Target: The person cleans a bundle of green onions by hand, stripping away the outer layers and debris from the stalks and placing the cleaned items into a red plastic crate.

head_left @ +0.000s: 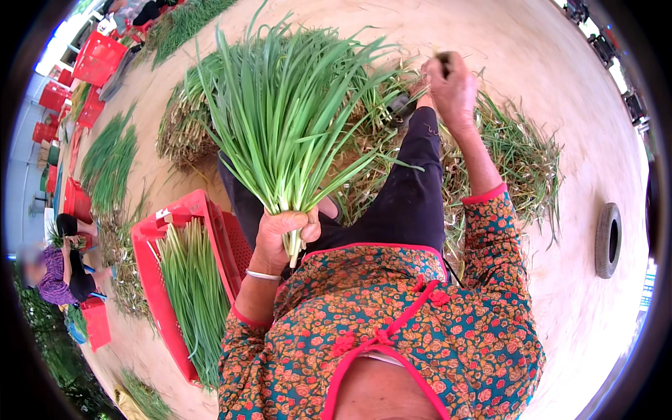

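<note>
My left hand (285, 231) is wrapped round the pale lower stems of a bunch of garlic chives (287, 133). The green leaves fan upward and outward above the fist, and the white stem ends poke out below it. Raised at the upper right, my right hand (453, 91) is closed, with something small and dark at its fingertips that is too blurred to name. It is apart from the bunch, above my dark trouser leg. Behind the held bunch lies a large pile of chives (185, 119) with brownish root ends, partly hidden by the leaves.
A red plastic crate (157, 294) at my left holds chives laid lengthwise. Loose leaves and trimmings (518, 154) lie at my right. Farther right is a tyre (609, 240). Another person (59, 273) sits at far left, near red crates (99, 57) and more chives (110, 161).
</note>
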`<state>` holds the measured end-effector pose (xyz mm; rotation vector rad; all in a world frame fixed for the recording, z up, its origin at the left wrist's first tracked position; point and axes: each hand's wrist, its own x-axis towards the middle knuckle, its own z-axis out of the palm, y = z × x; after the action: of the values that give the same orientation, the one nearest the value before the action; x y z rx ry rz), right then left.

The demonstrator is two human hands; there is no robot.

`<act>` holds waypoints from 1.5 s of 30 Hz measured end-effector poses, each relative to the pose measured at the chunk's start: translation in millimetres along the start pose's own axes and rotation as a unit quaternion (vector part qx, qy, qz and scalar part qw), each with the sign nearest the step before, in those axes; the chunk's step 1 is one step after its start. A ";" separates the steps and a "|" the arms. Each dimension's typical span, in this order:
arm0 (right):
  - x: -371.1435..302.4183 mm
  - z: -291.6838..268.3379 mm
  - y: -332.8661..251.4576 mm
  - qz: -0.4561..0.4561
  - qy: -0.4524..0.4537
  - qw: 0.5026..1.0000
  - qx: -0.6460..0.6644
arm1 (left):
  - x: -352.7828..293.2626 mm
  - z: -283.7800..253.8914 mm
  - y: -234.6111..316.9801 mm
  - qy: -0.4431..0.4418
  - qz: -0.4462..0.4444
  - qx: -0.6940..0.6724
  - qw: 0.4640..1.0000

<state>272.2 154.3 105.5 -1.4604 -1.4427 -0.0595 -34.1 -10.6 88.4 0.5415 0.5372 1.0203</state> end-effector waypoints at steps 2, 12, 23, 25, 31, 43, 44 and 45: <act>-15.8 -26.0 23.0 0.085 0.011 0.996 -0.002 | 2.0 -7.0 -1.7 -0.029 0.009 -0.069 0.997; -136.1 -36.6 -75.2 0.162 -0.387 0.842 0.337 | -0.4 -20.6 5.0 -0.064 0.035 -0.110 0.991; -104.8 -7.6 -66.0 -0.199 -0.300 0.925 0.121 | -4.7 -17.5 0.6 0.002 0.016 -0.036 0.999; -101.1 -7.7 -54.6 -0.206 -0.274 0.929 0.139 | 0.9 -10.5 -1.2 0.028 0.006 -0.008 1.000; -49.6 -15.4 28.4 0.142 -0.145 0.972 0.120 | 5.1 2.3 -2.2 0.037 -0.022 0.010 0.999; -86.4 6.1 -91.1 -0.277 -0.284 0.917 0.048 | 16.4 9.4 7.9 0.092 -0.069 0.185 0.976; -88.5 9.7 -89.4 -0.290 -0.277 0.916 0.030 | 16.8 6.1 9.0 0.090 -0.079 0.201 0.972; -89.3 11.2 -87.8 -0.263 -0.248 0.930 0.066 | 17.6 5.6 12.0 0.087 -0.086 0.223 0.967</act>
<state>174.5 76.0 94.7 -0.9766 -2.1829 0.0821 -30.8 9.1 97.4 0.7914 0.9662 0.7848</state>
